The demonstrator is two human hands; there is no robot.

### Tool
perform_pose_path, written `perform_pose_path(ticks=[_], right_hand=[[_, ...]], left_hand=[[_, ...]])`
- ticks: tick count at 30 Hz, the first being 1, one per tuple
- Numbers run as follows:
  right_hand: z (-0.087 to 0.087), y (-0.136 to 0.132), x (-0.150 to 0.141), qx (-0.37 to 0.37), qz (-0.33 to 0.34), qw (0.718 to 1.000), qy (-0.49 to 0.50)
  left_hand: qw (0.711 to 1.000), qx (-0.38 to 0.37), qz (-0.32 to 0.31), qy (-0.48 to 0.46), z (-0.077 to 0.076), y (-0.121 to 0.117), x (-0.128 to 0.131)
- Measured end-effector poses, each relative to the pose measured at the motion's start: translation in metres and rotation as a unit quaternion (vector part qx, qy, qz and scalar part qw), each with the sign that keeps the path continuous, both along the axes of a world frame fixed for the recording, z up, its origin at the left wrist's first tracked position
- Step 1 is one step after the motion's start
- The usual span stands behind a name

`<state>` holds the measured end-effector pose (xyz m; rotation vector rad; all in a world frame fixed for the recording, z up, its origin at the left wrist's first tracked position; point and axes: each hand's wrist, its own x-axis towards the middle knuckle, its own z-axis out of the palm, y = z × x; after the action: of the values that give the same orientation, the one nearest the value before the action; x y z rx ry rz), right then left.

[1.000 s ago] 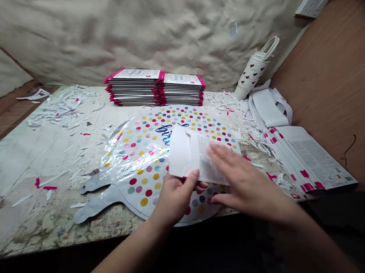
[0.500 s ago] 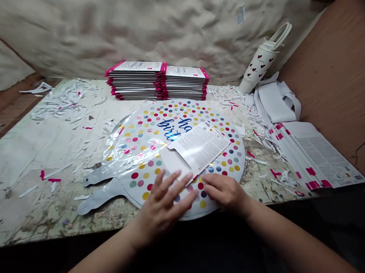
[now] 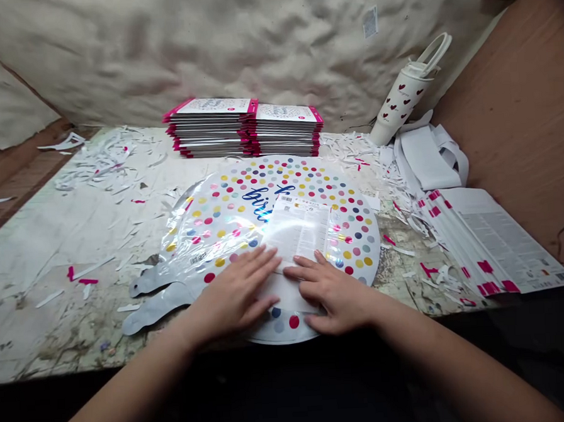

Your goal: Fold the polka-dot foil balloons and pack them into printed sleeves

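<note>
Left hand (image 3: 234,295) and right hand (image 3: 336,293) open, flat on printed card (image 3: 299,232) atop dotted foil balloon (image 3: 244,219).

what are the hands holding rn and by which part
Nothing is gripped: the left hand and right hand both lie flat, fingers spread, pressing on the lower part of the printed paper insert on the polka-dot foil balloon.

The worn, stained counter (image 3: 56,330) is strewn with white paper scraps (image 3: 95,161), and on it are laid 2 stacks of pink-edged packets (image 3: 211,129), a polka-dot foil balloon (image 3: 226,220), a heart-printed white bottle (image 3: 401,101) and a fanned pile of printed cards (image 3: 487,244).
</note>
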<state>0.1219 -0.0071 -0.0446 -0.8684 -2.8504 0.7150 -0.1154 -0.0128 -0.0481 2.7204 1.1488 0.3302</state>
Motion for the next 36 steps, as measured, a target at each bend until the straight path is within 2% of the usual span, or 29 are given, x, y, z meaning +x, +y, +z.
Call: perform_pose_path(ticks=[2,4,8,10,12,14,17,18,20,22,25,27,28,29,30,31,32,33,34,35,36], right_hand=[[-0.007,-0.010,0.015,0.025,-0.038,0.998,0.030],[-0.013,-0.020,0.025,0.078,-0.067,0.994,0.042],[-0.022,-0.034,0.027,0.230,-0.006,0.972,0.046],[-0.022,-0.034,0.025,0.268,-0.008,0.962,0.056],[-0.020,-0.030,0.022,0.233,-0.047,0.969,0.063],[-0.015,-0.022,0.018,0.144,-0.097,0.982,0.069],[-0.009,-0.006,0.013,0.014,-0.159,0.985,0.071],[-0.008,-0.001,0.012,-0.005,-0.182,0.981,0.061],[-0.006,0.007,0.011,0.019,-0.214,0.976,0.035],[-0.005,0.012,0.011,0.078,-0.170,0.982,0.014],[-0.005,0.012,0.011,0.106,-0.035,0.993,-0.039],[-0.004,0.009,0.009,0.129,-0.017,0.986,-0.103],[-0.003,0.008,0.006,0.154,-0.021,0.979,-0.133],[-0.001,0.007,0.004,0.184,-0.025,0.971,-0.152],[0.001,0.006,0.001,0.218,-0.025,0.963,-0.158],[0.004,0.005,-0.001,0.251,-0.022,0.956,-0.147],[0.008,0.004,-0.003,0.284,-0.021,0.951,-0.123],[0.011,0.003,-0.005,0.316,-0.021,0.944,-0.089],[0.015,0.001,-0.006,0.347,-0.022,0.936,-0.051],[0.017,-0.001,-0.007,0.375,-0.025,0.926,-0.015],[0.019,-0.003,-0.007,0.400,-0.029,0.916,0.016]], left_hand=[[0.999,-0.014,-0.043,0.021,-0.007,-0.011,0.002],[0.998,0.009,-0.050,0.027,-0.012,-0.021,0.007],[0.995,0.074,-0.062,0.007,-0.017,-0.032,0.016],[0.995,0.081,-0.065,-0.003,-0.015,-0.032,0.020],[0.997,0.052,-0.059,-0.019,-0.012,-0.029,0.023],[0.998,-0.004,-0.040,-0.051,-0.009,-0.025,0.027],[0.991,-0.086,0.041,-0.098,-0.004,-0.017,0.035],[0.986,-0.109,0.076,-0.100,-0.003,-0.014,0.037],[0.978,-0.133,0.132,-0.091,-0.003,-0.008,0.039],[0.978,-0.125,0.146,-0.078,-0.005,-0.004,0.036],[0.983,-0.063,0.149,-0.087,-0.005,-0.006,0.025],[0.972,-0.054,0.177,-0.143,-0.001,-0.014,0.018],[0.959,-0.096,0.192,-0.184,0.003,-0.020,0.017],[0.935,-0.182,0.201,-0.228,0.008,-0.027,0.017],[0.891,-0.306,0.201,-0.268,0.013,-0.033,0.019],[0.821,-0.442,0.196,-0.305,0.016,-0.037,0.023],[0.732,-0.554,0.193,-0.347,0.019,-0.040,0.027],[0.642,-0.626,0.198,-0.396,0.021,-0.041,0.032],[0.567,-0.654,0.214,-0.453,0.021,-0.040,0.037],[0.514,-0.646,0.240,-0.510,0.020,-0.037,0.040],[0.484,-0.618,0.268,-0.559,0.018,-0.033,0.043]])
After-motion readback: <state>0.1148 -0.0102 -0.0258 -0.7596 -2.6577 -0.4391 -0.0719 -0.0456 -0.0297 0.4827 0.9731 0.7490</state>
